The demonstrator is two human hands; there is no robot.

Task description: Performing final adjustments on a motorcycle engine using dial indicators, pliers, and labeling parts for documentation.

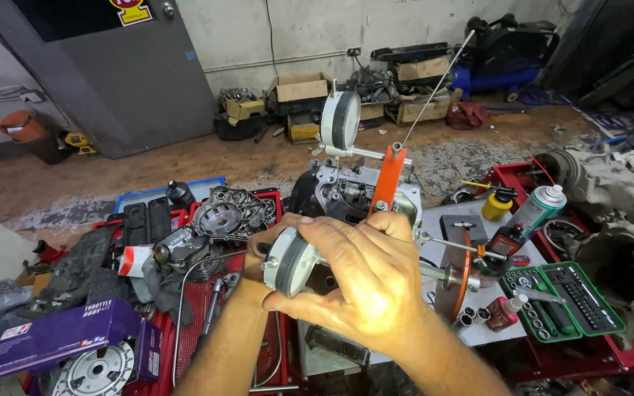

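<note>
Both hands, left hand (269, 253) and right hand (365, 275), grip a dial gauge (288, 262) before an engine case (354, 192); a slip could knock its orange bracket (388, 180) askew.

The right hand (365, 275) covers most of the shaft behind the near dial gauge (288, 262), and the left hand (273, 246) shows only as fingertips past the gauge's rim. Both forearms are cut by the bottom edge. The engine case (350, 192) is half hidden behind the orange bracket (388, 180). The green socket tray (563, 301) holds bits too small to tell apart.
</note>
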